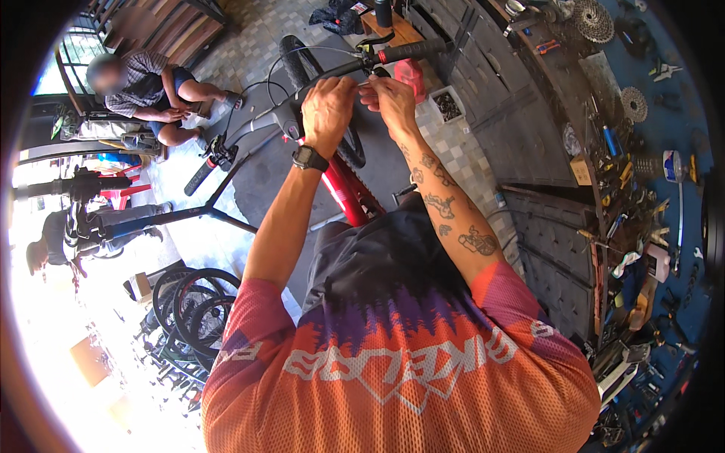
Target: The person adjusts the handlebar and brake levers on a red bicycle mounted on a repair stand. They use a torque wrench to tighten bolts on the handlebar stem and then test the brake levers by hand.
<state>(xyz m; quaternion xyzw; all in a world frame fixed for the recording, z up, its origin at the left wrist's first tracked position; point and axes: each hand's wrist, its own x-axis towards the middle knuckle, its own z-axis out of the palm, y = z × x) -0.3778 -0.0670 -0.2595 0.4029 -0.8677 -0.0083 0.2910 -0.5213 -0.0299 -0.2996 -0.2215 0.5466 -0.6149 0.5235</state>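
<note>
A bicycle with a red frame (341,192) stands in front of me, its front tyre (298,64) beyond my hands. My left hand (327,109) is above the stem area, fingers pinched together. Close beside it, my right hand (393,102) also has its fingers bent into a pinch, just below the handlebar's right grip (411,51). Whatever lies between the fingertips is too small to make out. A brake lever (370,47) sits just past them. Thin black cables (273,75) loop to the left, toward the handlebar's left grip (200,177).
A bench (585,98) with tools and cassettes (594,20) runs along the right, above dark drawers (491,90). A box of small parts (448,105) sits on the floor. At left are a seated person (147,90), a stand arm (162,219) and several wheels (192,306).
</note>
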